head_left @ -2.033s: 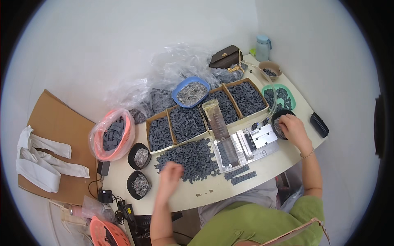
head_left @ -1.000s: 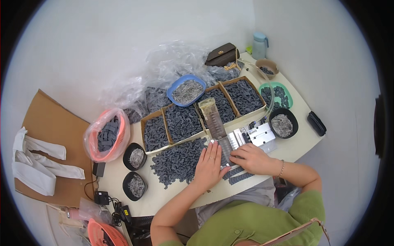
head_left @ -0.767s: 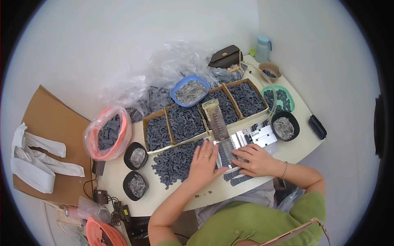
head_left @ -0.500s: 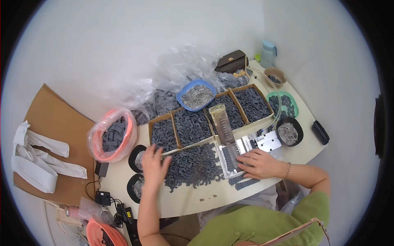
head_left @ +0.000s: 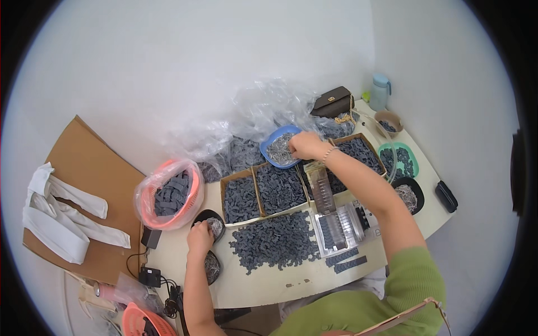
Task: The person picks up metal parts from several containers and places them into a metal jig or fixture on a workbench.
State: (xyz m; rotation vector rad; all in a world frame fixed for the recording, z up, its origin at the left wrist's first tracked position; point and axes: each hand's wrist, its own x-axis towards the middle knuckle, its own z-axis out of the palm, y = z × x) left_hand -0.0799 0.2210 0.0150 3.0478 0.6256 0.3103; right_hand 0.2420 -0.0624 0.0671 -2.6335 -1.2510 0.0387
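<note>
My right hand [head_left: 307, 147] reaches across the table to a blue basin [head_left: 270, 136] of thin metal pins [head_left: 280, 150]. Its fingers are bent together at the pins, and whatever is in them is hidden. At the left, my left hand [head_left: 200, 238] dips its closed fingers to the edge of an upper black bowl [head_left: 222, 215] that also holds pins; their tips do not show. A lower black bowl [head_left: 216, 275] with pins stands just below that hand. Under my right forearm lies a metal fixture [head_left: 356, 224] with a clear slotted plate [head_left: 332, 231].
Dark grey links [head_left: 272, 241] lie heaped in front of a divided cardboard tray [head_left: 259, 197] full of similar pieces. A bagged pink basket [head_left: 196, 190] stands left. At right are another black bowl [head_left: 419, 197], a green tray [head_left: 413, 159] and a clear hose [head_left: 394, 157].
My right hand has left the fixture and moved up and left to the blue basin. My left hand has drawn back to the upper black bowl, its fingers closing. The whole view has shifted slightly.
</note>
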